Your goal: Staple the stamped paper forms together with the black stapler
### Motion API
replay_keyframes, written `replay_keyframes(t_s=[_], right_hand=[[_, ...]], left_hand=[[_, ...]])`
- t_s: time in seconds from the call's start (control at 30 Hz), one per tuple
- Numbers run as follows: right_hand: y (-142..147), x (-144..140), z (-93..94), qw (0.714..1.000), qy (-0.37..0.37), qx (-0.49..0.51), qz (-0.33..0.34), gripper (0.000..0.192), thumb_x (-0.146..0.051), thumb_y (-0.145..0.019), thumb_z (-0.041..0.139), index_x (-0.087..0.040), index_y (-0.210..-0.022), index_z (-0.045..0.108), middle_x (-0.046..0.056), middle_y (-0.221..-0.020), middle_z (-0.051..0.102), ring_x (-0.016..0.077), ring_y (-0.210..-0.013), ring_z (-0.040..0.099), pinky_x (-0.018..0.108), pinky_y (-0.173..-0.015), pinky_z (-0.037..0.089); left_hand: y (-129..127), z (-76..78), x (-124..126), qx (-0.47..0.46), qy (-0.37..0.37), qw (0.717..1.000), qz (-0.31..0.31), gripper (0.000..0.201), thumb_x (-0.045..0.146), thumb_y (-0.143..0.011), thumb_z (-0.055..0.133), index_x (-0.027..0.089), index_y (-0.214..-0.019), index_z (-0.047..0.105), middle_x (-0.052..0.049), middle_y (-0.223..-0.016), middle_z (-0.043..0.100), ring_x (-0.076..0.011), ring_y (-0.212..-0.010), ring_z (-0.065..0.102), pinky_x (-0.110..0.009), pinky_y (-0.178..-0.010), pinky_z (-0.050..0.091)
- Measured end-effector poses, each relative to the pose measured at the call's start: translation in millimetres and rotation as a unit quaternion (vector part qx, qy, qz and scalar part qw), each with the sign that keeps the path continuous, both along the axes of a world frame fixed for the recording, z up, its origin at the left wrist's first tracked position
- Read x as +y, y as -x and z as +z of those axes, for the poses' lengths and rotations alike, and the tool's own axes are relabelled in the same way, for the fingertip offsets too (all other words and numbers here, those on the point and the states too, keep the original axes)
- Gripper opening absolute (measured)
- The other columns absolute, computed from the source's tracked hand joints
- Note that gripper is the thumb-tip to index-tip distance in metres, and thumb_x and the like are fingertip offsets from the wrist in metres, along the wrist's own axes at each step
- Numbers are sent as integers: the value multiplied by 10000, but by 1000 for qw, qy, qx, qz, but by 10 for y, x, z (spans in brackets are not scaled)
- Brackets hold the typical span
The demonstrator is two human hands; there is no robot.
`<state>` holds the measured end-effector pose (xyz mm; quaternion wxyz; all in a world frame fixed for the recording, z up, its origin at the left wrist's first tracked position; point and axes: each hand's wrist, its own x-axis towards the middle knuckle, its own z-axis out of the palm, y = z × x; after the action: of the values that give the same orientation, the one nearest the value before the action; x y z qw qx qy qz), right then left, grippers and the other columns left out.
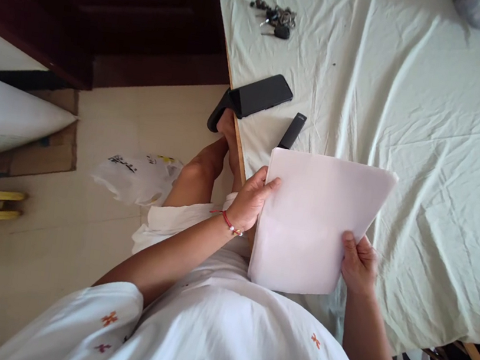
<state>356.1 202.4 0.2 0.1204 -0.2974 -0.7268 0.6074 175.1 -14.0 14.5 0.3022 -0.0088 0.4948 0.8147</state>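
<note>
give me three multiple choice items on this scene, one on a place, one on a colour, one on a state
1. Where do the keys lie?
A. on the floor
B. on the sheet-covered surface, beyond the phone
C. on the paper

2. What colour is the bracelet on the left wrist?
A. red
B. blue
C. green

3. How is the white paper held?
A. by the left hand alone
B. lying flat, untouched
C. by both hands, one at each side

Answers: 1 B, the keys rest on the pale sheet past the phone. 2 A, a red cord circles the wrist. 3 C, the left hand grips the left edge and the right hand the lower right edge.
</note>
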Motion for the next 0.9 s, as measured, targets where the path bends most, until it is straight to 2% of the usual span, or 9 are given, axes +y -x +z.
replay_keyframes(t_s=[0.13,0.23,0.37,0.47,0.53,0.6,0.67,0.77,0.9], right_hand=[[-12,14,-55,1000,-8,-15,17,335,-514,-951,692,-243,-1133,769,43,-1043,784,171,-878,697,273,-768,566],[11,110,1,997,44,-35,52,340,-529,-918,727,-246,-1101,767,49,-982,784,171,-779,697,270,-670,566],[112,215,109,991,118,-28,60,406,-563,-859,771,-250,-1115,747,77,-1022,782,232,-798,738,347,-665,610],[242,235,134,988,111,-80,75,395,-568,-854,770,-218,-1034,742,99,-939,775,255,-756,737,372,-622,612],[371,243,163,993,18,-84,77,418,-539,-872,756,-223,-1143,718,96,-966,768,257,-811,738,383,-665,621],[540,242,250,988,-146,-24,33,523,-485,-906,719,-265,-1368,612,84,-1098,750,251,-958,730,409,-777,630],[745,204,412,952,-300,53,6,560,-406,-952,654,-287,-1482,518,103,-1319,678,268,-1196,669,476,-928,612],[1078,46,714,878,-445,114,137,379,-325,-1022,535,-268,-1385,627,111,-1433,627,297,-1342,580,561,-1130,488],[1437,-224,928,826,-484,119,262,380,-296,-1054,443,-233,-1366,651,123,-1444,633,336,-1419,504,594,-1163,433]], left_hand=[[-11,-102,0,133,118,984,34,450,657,-962,574,249,-1145,627,-41,-1218,734,-252,-1210,660,-397,-1081,528],[-24,-115,-21,217,184,958,36,478,679,-998,488,239,-1085,653,-56,-1141,733,-255,-1205,648,-396,-1113,504],[-49,-60,-33,265,181,947,16,507,663,-1029,420,237,-1139,673,-64,-1094,736,-256,-1206,645,-390,-1084,517],[-40,-42,-19,287,159,945,-11,521,640,-1039,425,211,-1217,663,-79,-1115,736,-253,-1148,661,-398,-1054,524],[-16,-50,-9,294,167,941,-12,522,628,-1041,433,193,-1221,661,-82,-1073,737,-252,-1101,669,-410,-1051,520],[4,-64,0,298,174,938,-9,520,619,-1048,423,184,-1200,665,-78,-1013,732,-249,-1070,670,-420,-1064,509],[6,-74,11,302,167,938,-18,521,616,-1050,415,181,-1194,664,-76,-992,727,-244,-1042,670,-420,-1061,511],[-26,-79,35,294,154,943,-34,527,626,-1047,412,182,-1184,661,-76,-1006,729,-235,-998,672,-406,-1002,543],[-62,-72,55,276,153,948,-33,510,635,-1035,438,187,-1132,663,-66,-965,717,-232,-957,673,-380,-909,557]])
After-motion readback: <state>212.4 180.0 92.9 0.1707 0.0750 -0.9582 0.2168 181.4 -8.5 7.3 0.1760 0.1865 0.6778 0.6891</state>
